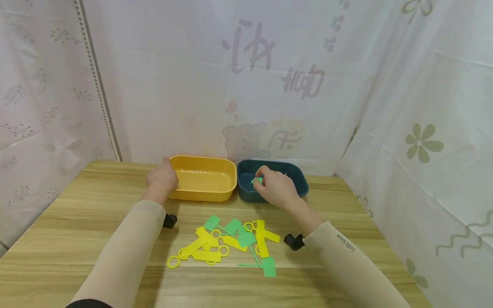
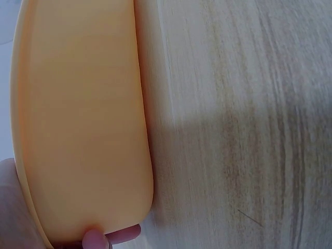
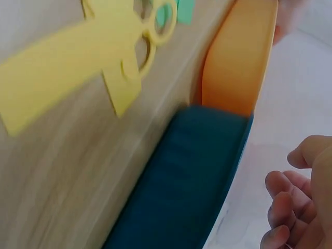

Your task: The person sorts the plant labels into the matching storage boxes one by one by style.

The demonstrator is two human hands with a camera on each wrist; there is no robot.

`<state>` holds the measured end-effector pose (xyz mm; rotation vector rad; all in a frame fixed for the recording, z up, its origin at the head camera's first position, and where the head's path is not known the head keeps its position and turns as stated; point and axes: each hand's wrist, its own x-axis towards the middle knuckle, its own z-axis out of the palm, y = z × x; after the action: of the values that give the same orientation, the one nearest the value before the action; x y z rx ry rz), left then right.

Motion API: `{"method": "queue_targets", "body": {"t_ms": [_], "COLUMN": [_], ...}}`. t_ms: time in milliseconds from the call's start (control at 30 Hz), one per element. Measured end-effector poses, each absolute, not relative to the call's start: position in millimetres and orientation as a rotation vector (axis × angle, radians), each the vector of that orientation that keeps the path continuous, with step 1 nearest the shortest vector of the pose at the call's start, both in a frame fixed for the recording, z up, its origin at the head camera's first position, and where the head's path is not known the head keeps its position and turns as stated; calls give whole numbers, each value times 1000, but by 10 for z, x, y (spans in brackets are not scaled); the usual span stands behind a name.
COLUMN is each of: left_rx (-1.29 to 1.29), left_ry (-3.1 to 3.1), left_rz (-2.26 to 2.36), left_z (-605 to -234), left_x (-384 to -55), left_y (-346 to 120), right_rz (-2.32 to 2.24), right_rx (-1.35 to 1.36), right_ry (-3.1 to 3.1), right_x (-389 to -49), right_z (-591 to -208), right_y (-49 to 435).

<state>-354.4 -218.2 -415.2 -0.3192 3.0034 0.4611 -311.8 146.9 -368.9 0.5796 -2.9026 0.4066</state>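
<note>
Left hand (image 1: 162,177) gripping end of yellow bin (image 1: 202,196); right hand (image 1: 279,187) hovering over blue bin (image 1: 248,196), thumb and fingers parted, green tag (image 1: 257,180) showing beside fingertips. Tag pile (image 1: 208,256) lying overlapped on table (image 1: 73,226), risking snags, neighbours dragging along.

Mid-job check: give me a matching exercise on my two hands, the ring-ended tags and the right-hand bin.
1. Left hand
2. Right hand
3. Ring-ended tags
4. Right-hand bin

A. Yellow, on the wood-grain table
B. Dark blue
C. Gripping the yellow bin at its end
D. Over a bin's open top

Pairs: 1-C; 2-D; 3-A; 4-B
</note>
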Motion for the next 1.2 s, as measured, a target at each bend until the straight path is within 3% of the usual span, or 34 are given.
{"method": "queue_targets", "body": {"t_ms": [667, 1200], "left_rx": [-315, -314], "left_ry": [3004, 2993], "left_rz": [459, 470], "left_z": [-4130, -4128], "left_x": [-3533, -3535], "left_y": [-2191, -2189], "right_rz": [134, 90], "right_rx": [1191, 1274], "right_ry": [-3202, -3189], "right_x": [-2733, -2690], "right_z": [-3967, -4089], "right_y": [958, 924]}}
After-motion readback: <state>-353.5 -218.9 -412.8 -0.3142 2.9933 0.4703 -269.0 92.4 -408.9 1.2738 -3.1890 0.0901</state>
